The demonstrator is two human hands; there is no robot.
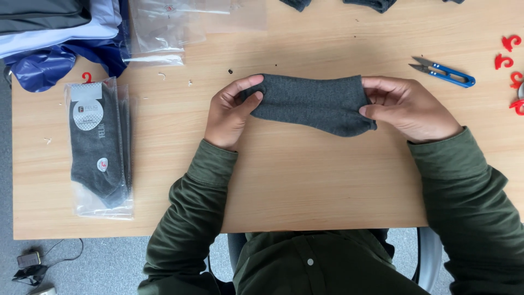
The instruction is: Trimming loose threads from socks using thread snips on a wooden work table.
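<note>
Now, hands: two bare hands hold one sock above the middle of the table.
Sock: the dark grey knit sock (pixel 314 104) is stretched flat between both hands, its long side going left to right.
Left hand: the left hand (pixel 232 112) pinches the left end of the sock, thumb on top and fingers tucked under, closed tight on the cloth.
Right hand: the right hand (pixel 412 106) pinches the right end the same way, thumb on the near corner, closed tight on the cloth.
Sleeves: both arms wear dark green sleeves (pixel 199 213).
Table: the light brown wooden table (pixel 305 186) is under the sock.
Packed socks: a clear plastic bag with grey socks and a round label (pixel 101 147) lies at the left, well apart from the hands.
Snips: small thread scissors with a blue handle (pixel 445 72) lie to the far right, near the right hand but not touching it.
Hooks: little red plastic hooks (pixel 510 52) sit at the right edge.
Bags: clear plastic bags (pixel 164 27) lie far left, beside a blue shiny bag (pixel 43 68).
</note>
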